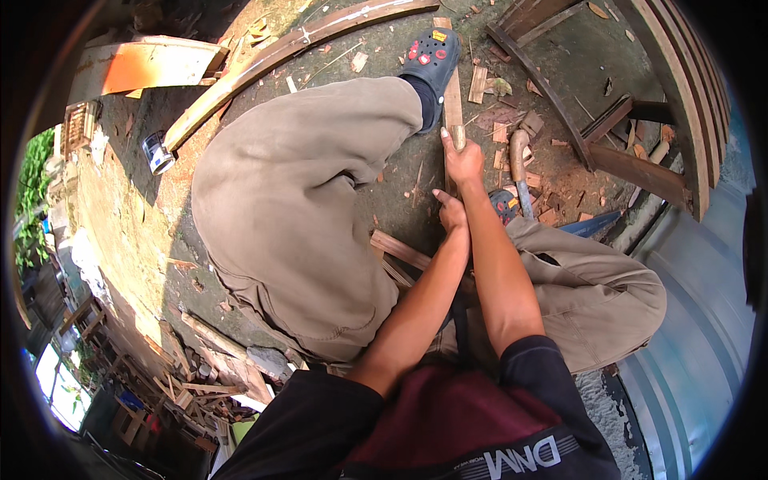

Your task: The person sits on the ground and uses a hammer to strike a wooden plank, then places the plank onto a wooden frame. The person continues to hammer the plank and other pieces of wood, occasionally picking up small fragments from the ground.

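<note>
right hand is closed around a short, pale wooden handle, thumb lying up along it; whatever the handle leads to is hidden below the fist. left hand sits just beneath it, fingers curled and thumb raised, and i cannot tell what it grips, if anything.

widest of all is the ground, half in sun, half in shade. corrugated metal sheeting covers the right side. bent legs in tan trousers spread either side of the hands. at upper right stands a brown slatted wooden frame; at upper left a long curved beam lies near an orange and white board. a narrow wooden strip runs away from the hands, passing under the left foot's dark clog. right of the hands lies a tool with a curved wooden handle. by the beam's lower end is a small can. wood chips litter the ground nearby.
</note>
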